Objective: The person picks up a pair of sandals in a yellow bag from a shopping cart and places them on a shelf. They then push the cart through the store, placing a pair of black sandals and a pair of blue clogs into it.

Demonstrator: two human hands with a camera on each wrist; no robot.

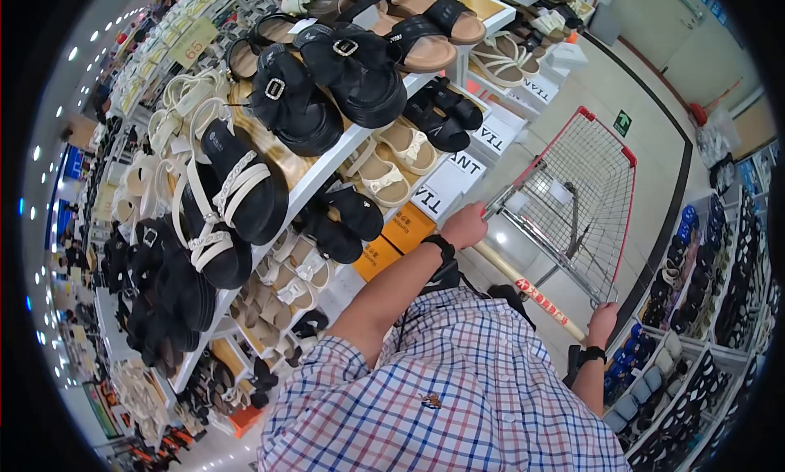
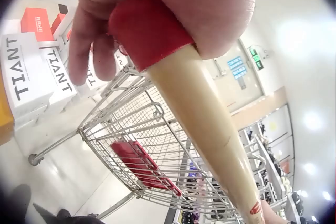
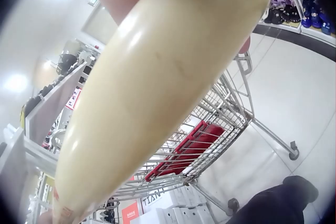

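Note:
A wire shopping cart [image 1: 607, 196] with red corners stands ahead of the person, its cream push handle [image 1: 523, 282] slanting across the head view. At the handle's far-left end, my left hand [image 1: 466, 225] grips the bar. In the left wrist view that hand [image 2: 178, 3] lies over the handle's red end cap [image 2: 149, 32], with fingers hanging down beside it. My right hand [image 1: 603, 323] holds the opposite end. Seen from the right wrist, the cream handle [image 3: 152, 87] fills the middle and hides most of that hand. A red panel [image 2: 144, 169] shows on the cart's wire side.
To the left, a tiered rack [image 1: 327, 157] carries black sandals [image 1: 298, 104] and beige ones. White shoe boxes [image 1: 450, 178] and orange boxes [image 1: 401, 231] are stacked beside the cart. Shelves of shoes [image 1: 695, 259] line the right side. Tiled floor [image 1: 654, 157] lies ahead, with a dark border strip.

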